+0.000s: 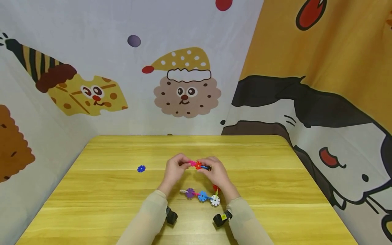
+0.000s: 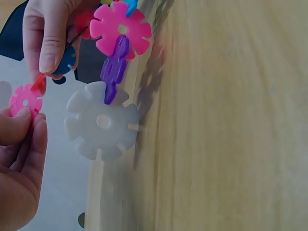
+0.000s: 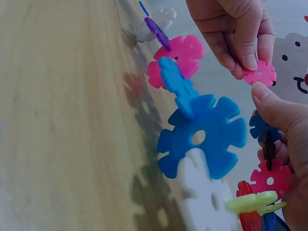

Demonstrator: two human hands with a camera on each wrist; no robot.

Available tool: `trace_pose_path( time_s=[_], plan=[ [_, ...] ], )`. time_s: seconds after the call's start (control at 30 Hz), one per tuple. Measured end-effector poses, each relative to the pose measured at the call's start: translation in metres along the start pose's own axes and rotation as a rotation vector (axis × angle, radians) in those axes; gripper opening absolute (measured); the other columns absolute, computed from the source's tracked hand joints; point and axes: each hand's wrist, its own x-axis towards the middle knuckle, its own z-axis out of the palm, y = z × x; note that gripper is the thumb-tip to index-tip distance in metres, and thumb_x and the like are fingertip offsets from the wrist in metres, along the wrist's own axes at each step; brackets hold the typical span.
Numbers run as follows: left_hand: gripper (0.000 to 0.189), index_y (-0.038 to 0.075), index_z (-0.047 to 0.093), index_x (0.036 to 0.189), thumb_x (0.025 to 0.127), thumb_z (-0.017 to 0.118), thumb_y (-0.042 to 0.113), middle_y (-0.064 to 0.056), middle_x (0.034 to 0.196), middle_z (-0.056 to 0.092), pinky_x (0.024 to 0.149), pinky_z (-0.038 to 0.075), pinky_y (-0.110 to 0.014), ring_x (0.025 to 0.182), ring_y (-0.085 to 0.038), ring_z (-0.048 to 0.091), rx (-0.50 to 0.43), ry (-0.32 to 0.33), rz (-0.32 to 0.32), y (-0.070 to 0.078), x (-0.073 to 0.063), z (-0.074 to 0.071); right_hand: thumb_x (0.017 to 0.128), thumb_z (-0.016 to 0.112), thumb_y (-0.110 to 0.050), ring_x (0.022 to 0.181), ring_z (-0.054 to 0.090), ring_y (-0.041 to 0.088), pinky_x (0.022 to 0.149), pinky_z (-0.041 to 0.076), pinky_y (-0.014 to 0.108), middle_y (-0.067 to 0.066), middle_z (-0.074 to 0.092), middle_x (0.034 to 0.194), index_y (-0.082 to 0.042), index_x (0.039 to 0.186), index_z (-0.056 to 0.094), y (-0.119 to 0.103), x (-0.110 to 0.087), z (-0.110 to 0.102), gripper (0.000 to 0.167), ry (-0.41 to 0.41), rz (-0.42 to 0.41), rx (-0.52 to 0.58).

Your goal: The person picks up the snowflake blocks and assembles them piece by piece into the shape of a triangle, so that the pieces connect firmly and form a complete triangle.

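Note:
My left hand [image 1: 175, 169] pinches a pink notched snowflake disc [image 2: 26, 101] between thumb and fingers. Close beside it, my right hand [image 1: 215, 170] grips a red disc [image 1: 198, 165] joined edge-on to the pink one. A blue disc [image 3: 263, 127] and a black disc [image 3: 269, 150] continue the chain under the right hand's fingers. From there the string of linked discs bends down past the right wrist. Its lower stretch runs leftward through a white disc [image 1: 215, 200], a light blue disc [image 1: 202, 196] and a purple disc [image 1: 190, 193], ending in a whitish disc [image 2: 102, 121].
A loose dark blue disc [image 1: 141, 168] lies on the wooden table [image 1: 101, 194], left of my left hand. Beyond the table's far edge hangs a cartoon-printed cloth [image 1: 122, 68]. Black wrist cameras sit at both sleeves, near the chain's lower stretch.

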Motion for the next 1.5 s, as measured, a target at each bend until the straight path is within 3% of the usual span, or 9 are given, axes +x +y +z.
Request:
trace_pose_path(
  time_s=[0.13,0.5,0.97,1.27,1.5],
  plan=[
    [0.012,0.0,0.069,0.081,0.083,0.072,-0.011,-0.015,0.082,0.07,0.064,0.058,-0.027,0.074,-0.025,0.067,0.007,0.022,0.014,0.001,0.0,0.002,0.082,0.081,-0.018,0.097,0.061,0.019,0.085,0.053,0.038,0.002,0.071,0.104,-0.008,0.112,0.075,0.001,0.001,0.001,0.032,0.009,-0.043,-0.017],
    [0.016,-0.001,0.068,0.079,0.081,0.071,-0.016,-0.014,0.079,0.071,0.059,0.056,-0.025,0.067,-0.025,0.066,0.059,0.095,0.129,0.001,-0.002,0.009,0.082,0.08,-0.015,0.095,0.062,0.023,0.083,0.053,0.042,0.005,0.071,0.102,-0.004,0.113,0.074,-0.005,0.002,0.001,0.033,0.042,-0.089,-0.061],
    [0.017,-0.001,0.069,0.081,0.082,0.069,-0.017,-0.011,0.078,0.07,0.062,0.058,-0.026,0.069,-0.024,0.067,0.014,0.064,0.182,-0.007,-0.001,0.01,0.082,0.08,-0.013,0.097,0.062,0.025,0.083,0.053,0.042,0.006,0.07,0.103,-0.004,0.113,0.073,-0.003,0.003,0.0,0.033,0.032,-0.111,-0.047],
    [0.011,0.004,0.072,0.086,0.085,0.073,-0.007,-0.012,0.084,0.071,0.068,0.058,-0.027,0.077,-0.023,0.068,0.021,0.018,0.097,-0.011,0.001,0.005,0.08,0.083,-0.01,0.095,0.062,0.024,0.083,0.053,0.043,0.006,0.07,0.102,-0.005,0.11,0.073,-0.004,0.004,0.001,0.032,0.023,-0.045,-0.011],
    [0.017,0.0,0.073,0.103,0.086,0.074,-0.001,-0.008,0.094,0.074,0.077,0.057,-0.031,0.086,-0.024,0.069,0.041,-0.012,0.04,-0.013,0.003,-0.008,0.08,0.083,-0.011,0.093,0.062,0.022,0.083,0.053,0.043,0.005,0.069,0.1,-0.007,0.111,0.072,-0.003,0.002,0.0,0.033,0.016,-0.018,-0.02]
  ],
)
